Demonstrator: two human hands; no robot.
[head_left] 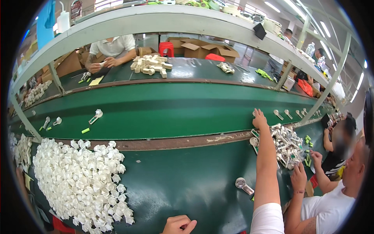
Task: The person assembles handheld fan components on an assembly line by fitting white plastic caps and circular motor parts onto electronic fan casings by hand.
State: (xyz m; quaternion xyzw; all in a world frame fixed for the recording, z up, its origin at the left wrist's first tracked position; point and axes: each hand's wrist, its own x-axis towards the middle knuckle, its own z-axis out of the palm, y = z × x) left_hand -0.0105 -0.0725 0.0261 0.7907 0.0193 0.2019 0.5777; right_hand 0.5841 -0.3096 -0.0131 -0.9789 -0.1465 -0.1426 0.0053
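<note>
My right hand (259, 119) is stretched far forward to the near edge of the green conveyor belt (175, 113), its fingertips closed on a small silver part (254, 113). A row of like parts (278, 114) lies on the belt just right of it. Beside my forearm is a heap of silver parts (286, 144) on the dark green table (194, 183). My left hand (179, 224) rests at the bottom edge, curled into a fist; nothing shows in it. A single round-headed silver part (243, 184) lies between my arms.
A large heap of small white parts (78, 183) covers the table's left. A co-worker's hand (299, 175) reaches into the silver heap from the right; another person (339, 144) sits beyond. Across the belt a person (113, 50) works by beige blocks (150, 64). A grey frame shelf (175, 19) arches overhead.
</note>
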